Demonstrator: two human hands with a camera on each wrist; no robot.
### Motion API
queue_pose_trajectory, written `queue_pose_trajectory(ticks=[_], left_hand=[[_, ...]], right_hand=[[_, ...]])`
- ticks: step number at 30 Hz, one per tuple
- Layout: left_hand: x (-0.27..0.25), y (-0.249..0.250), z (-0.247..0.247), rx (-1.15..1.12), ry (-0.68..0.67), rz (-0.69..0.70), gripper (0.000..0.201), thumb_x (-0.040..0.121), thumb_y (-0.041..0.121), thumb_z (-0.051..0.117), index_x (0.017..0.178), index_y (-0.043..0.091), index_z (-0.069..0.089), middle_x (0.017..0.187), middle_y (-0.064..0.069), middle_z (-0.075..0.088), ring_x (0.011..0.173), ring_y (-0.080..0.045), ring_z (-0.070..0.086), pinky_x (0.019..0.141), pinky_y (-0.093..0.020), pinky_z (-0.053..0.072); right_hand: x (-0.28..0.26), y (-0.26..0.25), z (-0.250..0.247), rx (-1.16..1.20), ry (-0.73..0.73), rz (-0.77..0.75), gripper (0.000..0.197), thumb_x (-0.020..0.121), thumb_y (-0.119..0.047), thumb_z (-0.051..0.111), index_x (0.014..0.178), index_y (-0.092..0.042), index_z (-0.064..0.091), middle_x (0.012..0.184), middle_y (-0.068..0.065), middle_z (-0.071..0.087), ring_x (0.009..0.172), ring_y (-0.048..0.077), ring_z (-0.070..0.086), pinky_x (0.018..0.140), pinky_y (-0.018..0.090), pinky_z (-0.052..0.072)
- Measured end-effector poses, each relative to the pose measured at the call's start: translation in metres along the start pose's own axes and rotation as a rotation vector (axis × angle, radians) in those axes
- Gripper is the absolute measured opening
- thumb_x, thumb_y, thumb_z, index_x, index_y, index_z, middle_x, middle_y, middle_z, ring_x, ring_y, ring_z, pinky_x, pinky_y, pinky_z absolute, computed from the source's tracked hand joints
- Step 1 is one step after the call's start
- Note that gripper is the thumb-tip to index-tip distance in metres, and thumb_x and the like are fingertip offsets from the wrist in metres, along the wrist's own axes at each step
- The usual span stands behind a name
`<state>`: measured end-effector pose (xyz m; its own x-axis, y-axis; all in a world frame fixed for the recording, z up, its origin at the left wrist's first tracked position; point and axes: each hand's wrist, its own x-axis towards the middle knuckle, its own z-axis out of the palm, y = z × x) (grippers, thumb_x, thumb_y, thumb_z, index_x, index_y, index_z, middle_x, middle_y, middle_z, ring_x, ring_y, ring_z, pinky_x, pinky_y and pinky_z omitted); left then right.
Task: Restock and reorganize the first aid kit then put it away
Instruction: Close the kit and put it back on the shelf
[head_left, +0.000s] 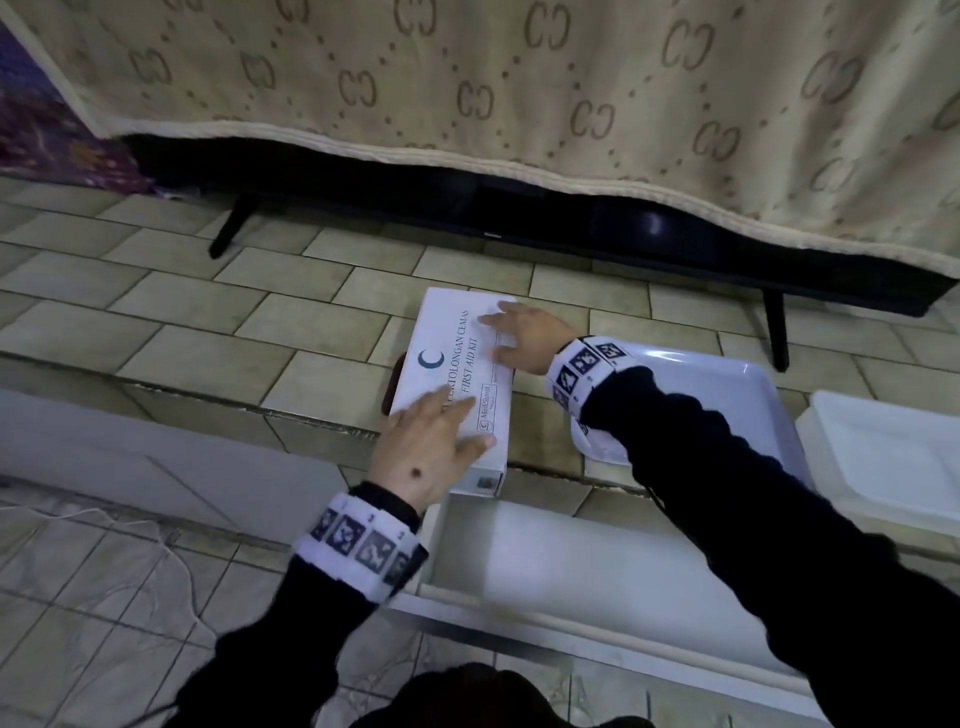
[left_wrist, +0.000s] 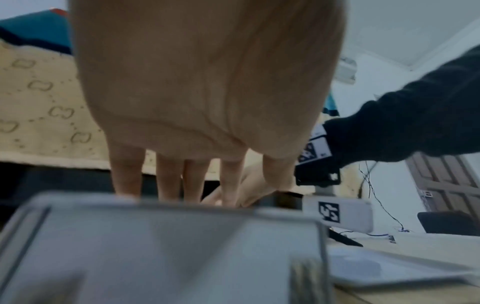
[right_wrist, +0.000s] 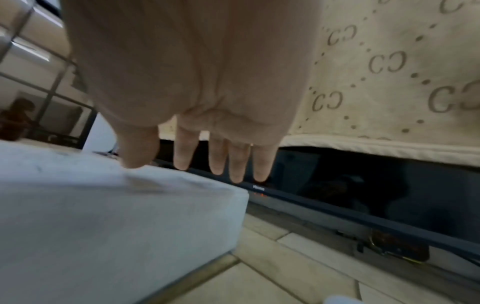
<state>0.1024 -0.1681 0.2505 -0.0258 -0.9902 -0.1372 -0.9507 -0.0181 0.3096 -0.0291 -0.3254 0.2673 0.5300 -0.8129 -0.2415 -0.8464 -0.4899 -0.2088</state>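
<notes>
The white first aid kit box (head_left: 457, 374) lies shut on the tiled ledge, its printed lid facing up. My left hand (head_left: 441, 431) rests flat on the near end of the lid, fingers straight. My right hand (head_left: 514, 338) lies on the far right edge of the lid with its fingers spread. In the left wrist view the left hand's fingers (left_wrist: 171, 181) reach straight down onto the box (left_wrist: 155, 246). The right wrist view shows the right hand's thumb (right_wrist: 140, 152) touching the box (right_wrist: 116, 205), while its fingers hang straight past the box's end.
A white tray (head_left: 737, 384) sits right of the box, and a white lidded container (head_left: 883, 457) lies further right. An open white drawer (head_left: 571, 561) is below the ledge. Behind stands a black TV (head_left: 519, 208) draped with a beige blanket (head_left: 519, 78).
</notes>
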Motion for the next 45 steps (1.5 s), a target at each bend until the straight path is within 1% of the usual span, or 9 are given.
queue_pose_trajectory(ticks=[5,10,16,20,24,29,35,39,45], left_hand=[[-0.013,-0.005,0.03,-0.053,0.119,-0.055,0.066,0.088,0.067,0.007,0.143,0.036,0.026,0.157,0.008,0.009,0.145,-0.011,0.001,0.116,-0.037,-0.002],[-0.017,-0.033,0.023,-0.052,0.123,-0.146,0.051,0.094,0.056,0.022,0.14,0.035,0.028,0.158,0.006,0.003,0.145,-0.015,-0.006,0.115,-0.047,-0.004],[-0.023,-0.07,0.015,-0.204,0.086,-0.371,0.062,0.091,0.062,0.026,0.146,0.041,0.008,0.157,-0.002,-0.015,0.145,-0.025,-0.01,0.113,-0.053,-0.004],[-0.025,-0.069,0.014,-0.572,0.107,-0.43,0.076,0.09,0.055,0.04,0.149,0.029,-0.001,0.156,-0.008,0.014,0.137,-0.033,0.027,0.11,-0.049,0.025],[-0.025,-0.066,0.013,-0.685,0.183,-0.51,0.09,0.088,0.05,0.051,0.149,0.014,-0.004,0.144,-0.015,0.039,0.127,-0.036,0.042,0.105,-0.045,0.033],[-0.026,-0.062,0.015,-0.707,0.214,-0.541,0.054,0.092,0.043,0.049,0.128,0.002,0.047,0.124,-0.018,0.057,0.095,-0.024,0.05,0.08,-0.031,0.038],[-0.044,-0.069,0.012,-0.746,0.279,-0.511,0.042,0.091,0.04,0.053,0.122,0.012,0.053,0.12,-0.014,0.06,0.095,-0.027,0.052,0.084,-0.042,0.047],[-0.077,-0.062,-0.005,-0.697,0.317,-0.446,0.064,0.075,0.054,0.052,0.124,0.014,0.051,0.111,-0.009,0.058,0.094,-0.027,0.052,0.078,-0.038,0.042],[-0.121,-0.025,-0.009,-0.704,0.203,-0.414,0.069,0.072,0.05,0.065,0.127,0.014,0.045,0.107,-0.001,0.054,0.094,-0.021,0.053,0.067,-0.029,0.042]], right_hand=[[0.002,0.001,0.019,-0.059,-0.022,-0.028,0.054,0.097,-0.042,0.038,0.145,-0.022,0.028,0.153,0.012,0.023,0.14,0.027,0.026,0.115,0.037,0.022],[-0.03,-0.014,0.032,-0.118,0.098,0.034,0.055,0.092,-0.052,0.039,0.14,-0.025,0.037,0.136,0.014,0.042,0.126,0.032,0.035,0.103,0.041,0.037],[-0.07,-0.019,0.04,-0.126,0.169,0.021,0.055,0.09,-0.055,0.042,0.136,-0.026,0.045,0.127,0.011,0.043,0.121,0.028,0.037,0.102,0.038,0.034],[-0.071,-0.009,0.04,0.081,0.193,0.037,0.049,0.09,-0.051,0.046,0.134,-0.029,0.048,0.132,0.009,0.041,0.127,0.026,0.035,0.105,0.037,0.031],[-0.051,0.011,0.032,0.416,0.272,0.254,0.064,0.093,-0.045,0.045,0.144,-0.009,0.028,0.146,0.015,0.033,0.137,0.031,0.026,0.111,0.039,0.025],[-0.042,0.02,0.04,0.49,0.132,0.355,0.059,0.089,-0.055,0.045,0.114,-0.002,0.056,0.114,0.014,0.062,0.106,0.031,0.057,0.091,0.037,0.046],[-0.074,0.013,0.059,0.69,0.296,0.331,0.041,0.083,-0.048,0.061,0.073,-0.01,0.048,0.073,0.001,0.051,0.074,0.021,0.049,0.053,0.024,0.031],[-0.126,-0.002,0.065,0.728,0.378,0.301,0.034,0.084,-0.044,0.061,0.081,-0.01,0.058,0.072,-0.001,0.055,0.071,0.019,0.051,0.052,0.02,0.033],[-0.23,0.009,0.075,0.741,0.373,0.271,0.042,0.085,-0.046,0.058,0.077,-0.005,0.063,0.07,0.008,0.069,0.062,0.022,0.059,0.054,0.031,0.036]])
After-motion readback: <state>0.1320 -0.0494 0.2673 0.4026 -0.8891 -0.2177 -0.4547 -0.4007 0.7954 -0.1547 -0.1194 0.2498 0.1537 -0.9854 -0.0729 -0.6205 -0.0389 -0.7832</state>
